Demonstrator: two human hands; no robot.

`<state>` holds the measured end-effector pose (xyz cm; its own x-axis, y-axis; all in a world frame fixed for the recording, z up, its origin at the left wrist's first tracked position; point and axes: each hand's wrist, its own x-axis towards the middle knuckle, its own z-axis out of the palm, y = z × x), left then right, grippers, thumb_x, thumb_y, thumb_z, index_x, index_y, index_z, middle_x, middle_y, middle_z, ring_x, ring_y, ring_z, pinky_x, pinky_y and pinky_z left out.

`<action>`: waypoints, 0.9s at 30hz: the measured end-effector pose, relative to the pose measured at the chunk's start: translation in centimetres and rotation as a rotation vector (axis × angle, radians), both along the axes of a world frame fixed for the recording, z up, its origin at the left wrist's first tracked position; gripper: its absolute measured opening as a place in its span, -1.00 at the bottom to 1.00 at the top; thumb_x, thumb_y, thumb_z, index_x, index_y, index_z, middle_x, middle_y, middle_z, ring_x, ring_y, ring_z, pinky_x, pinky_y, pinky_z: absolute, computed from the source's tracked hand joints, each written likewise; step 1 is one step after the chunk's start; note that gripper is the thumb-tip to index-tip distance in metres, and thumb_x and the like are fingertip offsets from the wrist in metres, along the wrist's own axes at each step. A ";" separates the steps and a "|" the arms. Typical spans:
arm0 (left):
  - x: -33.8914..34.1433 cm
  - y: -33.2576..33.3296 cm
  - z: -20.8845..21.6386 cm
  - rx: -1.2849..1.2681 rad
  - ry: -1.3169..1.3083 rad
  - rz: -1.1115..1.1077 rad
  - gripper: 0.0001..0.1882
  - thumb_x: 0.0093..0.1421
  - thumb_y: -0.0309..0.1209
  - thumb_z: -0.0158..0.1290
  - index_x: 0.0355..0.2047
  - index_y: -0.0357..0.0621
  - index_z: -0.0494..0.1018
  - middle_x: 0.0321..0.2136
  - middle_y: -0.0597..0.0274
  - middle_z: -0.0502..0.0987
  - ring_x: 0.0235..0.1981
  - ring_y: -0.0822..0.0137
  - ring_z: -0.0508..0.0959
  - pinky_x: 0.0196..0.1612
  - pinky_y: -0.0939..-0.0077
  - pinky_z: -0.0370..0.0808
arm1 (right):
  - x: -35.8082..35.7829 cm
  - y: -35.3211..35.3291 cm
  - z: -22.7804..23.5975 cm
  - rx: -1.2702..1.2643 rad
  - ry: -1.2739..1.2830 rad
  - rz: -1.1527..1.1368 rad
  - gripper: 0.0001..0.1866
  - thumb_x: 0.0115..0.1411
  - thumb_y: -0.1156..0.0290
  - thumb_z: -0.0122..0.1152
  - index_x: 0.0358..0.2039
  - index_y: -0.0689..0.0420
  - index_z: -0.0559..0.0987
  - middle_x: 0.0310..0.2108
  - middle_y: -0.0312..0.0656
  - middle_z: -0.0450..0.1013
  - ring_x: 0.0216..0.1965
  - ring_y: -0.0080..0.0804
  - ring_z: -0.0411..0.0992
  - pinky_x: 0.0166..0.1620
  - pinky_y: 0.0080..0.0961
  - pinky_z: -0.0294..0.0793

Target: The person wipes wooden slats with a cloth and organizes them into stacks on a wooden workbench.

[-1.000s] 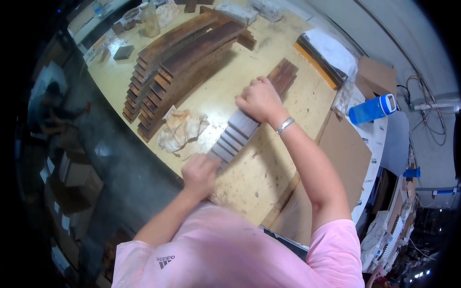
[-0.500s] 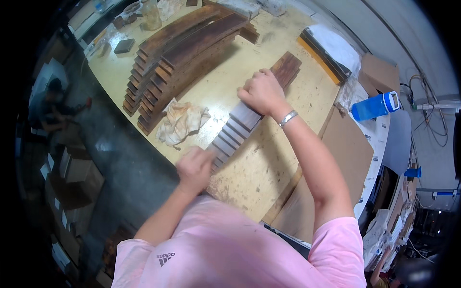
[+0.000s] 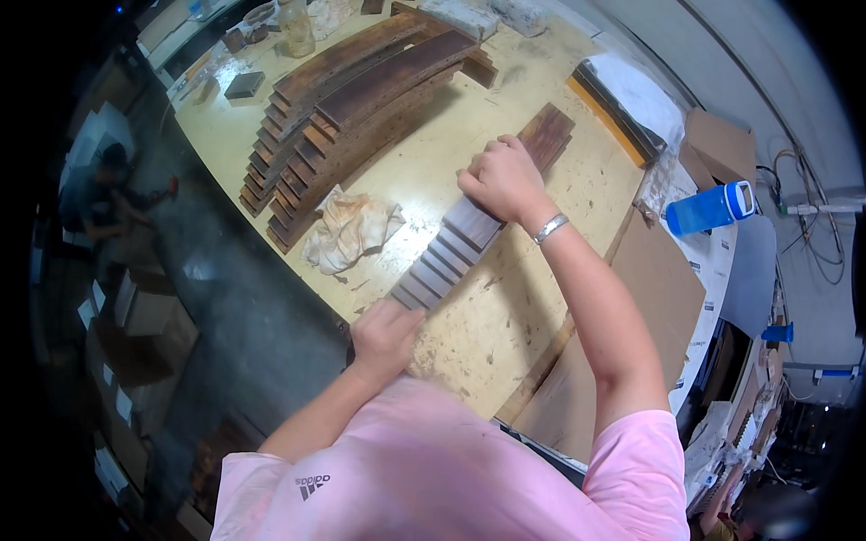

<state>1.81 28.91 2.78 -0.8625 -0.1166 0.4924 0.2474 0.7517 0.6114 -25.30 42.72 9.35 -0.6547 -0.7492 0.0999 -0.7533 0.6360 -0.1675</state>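
A stack of wooden slats point(image 3: 437, 270) lies slantwise across the table, brown at its far end and greyish along its stepped near part. My right hand point(image 3: 505, 180) is closed over the stack's far half, knuckles up. At the near end, by the table edge, my left hand point(image 3: 383, 334) is curled against the lowest steps, its fingertips mostly hidden. A crumpled, stained cloth point(image 3: 350, 230) lies left of the stack. Beyond it stand curved, dark brown stacks of slats point(image 3: 388, 81) with stepped ends.
A blue bottle point(image 3: 708, 209) lies at the right beside a cardboard sheet point(image 3: 645, 302). Farther back is a black and yellow box point(image 3: 618, 117) with white plastic on it. A glass jar point(image 3: 296, 29) stands at the far left. Another person point(image 3: 104, 198) sits beyond the table's left edge.
My left hand, blurred earlier beside the stepped end, has come round to the near end of the stack. My right hand keeps its grip. The whole view has shifted slightly.
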 end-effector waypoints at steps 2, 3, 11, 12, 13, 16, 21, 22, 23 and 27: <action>-0.5 -1.1 -0.1 -0.002 -0.001 0.063 -0.88 -0.02 -0.55 0.27 -0.41 -0.14 0.66 -0.57 0.13 0.47 -0.53 0.11 0.49 -0.47 0.26 0.41 | -0.2 0.0 -0.3 -0.005 -0.019 -0.030 -0.56 0.20 0.19 -0.01 -0.68 0.15 0.63 -0.50 -0.15 0.57 -0.30 -0.16 0.44 0.13 -0.30 0.31; -0.7 -1.4 -0.2 -0.001 -0.004 0.094 -0.89 -0.01 -0.54 0.28 -0.42 -0.13 0.65 -0.57 0.13 0.47 -0.53 0.11 0.49 -0.47 0.26 0.41 | -0.2 -0.1 -0.2 -0.004 -0.022 -0.036 -0.56 0.20 0.19 -0.01 -0.68 0.15 0.63 -0.50 -0.15 0.58 -0.30 -0.16 0.44 0.13 -0.29 0.31; 0.0 0.1 -0.5 -0.011 0.035 0.033 -0.87 -0.03 -0.53 0.29 -0.41 -0.08 0.66 -0.56 0.19 0.46 -0.52 0.15 0.51 -0.48 0.30 0.43 | 0.5 0.1 0.8 -0.022 0.015 0.051 -0.48 0.23 0.13 -0.10 -0.65 0.12 0.70 -0.55 -0.04 0.56 -0.28 -0.15 0.47 0.24 -0.25 0.27; -0.2 -0.2 -0.7 -0.006 0.024 0.059 -0.87 -0.03 -0.53 0.29 -0.41 -0.08 0.66 -0.56 0.19 0.47 -0.52 0.15 0.51 -0.48 0.30 0.43 | 0.5 0.1 0.8 -0.021 0.011 0.051 -0.48 0.23 0.13 -0.11 -0.65 0.12 0.70 -0.55 -0.05 0.56 -0.28 -0.14 0.47 0.25 -0.25 0.27; -0.7 -0.9 -0.8 -0.002 0.012 0.085 -0.86 -0.04 -0.53 0.29 -0.41 -0.08 0.67 -0.56 0.20 0.47 -0.52 0.15 0.51 -0.48 0.30 0.43 | 0.5 0.2 0.9 -0.021 0.008 0.050 -0.48 0.23 0.13 -0.11 -0.65 0.12 0.70 -0.54 -0.05 0.56 -0.27 -0.14 0.47 0.25 -0.25 0.26; 0.4 -0.4 -0.6 -0.017 -0.039 -0.015 -0.86 -0.04 -0.54 0.28 -0.41 -0.09 0.67 -0.56 0.20 0.48 -0.52 0.15 0.51 -0.48 0.30 0.44 | 0.5 0.1 0.8 0.001 0.019 0.049 -0.48 0.24 0.13 -0.11 -0.64 0.13 0.71 -0.55 -0.06 0.56 -0.28 -0.14 0.47 0.24 -0.26 0.27; 1.4 0.2 0.1 0.000 0.010 -0.042 -0.91 -0.01 -0.49 0.23 -0.45 -0.03 0.62 -0.58 0.23 0.45 -0.53 0.16 0.50 -0.49 0.28 0.44 | 0.2 0.0 1.1 0.041 -0.047 0.036 -0.50 0.26 0.07 -0.04 -0.53 0.11 0.73 -0.43 -0.05 0.59 -0.15 -0.15 0.48 0.33 -0.15 0.17; 1.1 -0.4 0.1 0.070 -0.023 0.029 -0.88 -0.01 -0.53 0.25 -0.41 -0.08 0.66 -0.58 0.21 0.48 -0.52 0.15 0.52 -0.47 0.30 0.46 | 0.2 0.0 1.4 0.079 -0.068 0.031 -0.52 0.26 0.04 -0.01 -0.48 0.10 0.75 -0.36 -0.05 0.62 -0.09 -0.16 0.49 0.36 -0.11 0.14; 1.1 -1.1 0.1 0.128 -0.051 0.068 -0.87 -0.01 -0.54 0.26 -0.40 -0.10 0.67 -0.57 0.20 0.48 -0.52 0.15 0.52 -0.46 0.31 0.46 | 0.8 -0.1 1.4 -0.050 -0.016 0.071 -0.56 0.24 0.02 0.05 -0.39 0.09 0.75 -0.26 -0.06 0.61 -0.02 -0.18 0.47 0.39 -0.06 0.09; 1.5 -3.8 0.0 0.316 -0.132 0.216 -0.83 -0.01 -0.63 0.26 -0.35 -0.24 0.68 -0.56 0.15 0.50 -0.52 0.24 0.53 -0.45 0.40 0.43 | 7.0 -1.2 2.5 -0.098 0.042 0.324 -0.32 -0.01 -0.09 0.40 0.08 0.01 0.60 0.15 -0.12 0.48 0.26 -0.18 0.35 0.48 0.14 -0.15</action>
<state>3.30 25.07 2.78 -0.8551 -0.4297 0.2901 0.0085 0.5478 0.8366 -18.25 41.50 11.80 -0.3779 -0.9033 0.2030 -0.9212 0.3447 -0.1806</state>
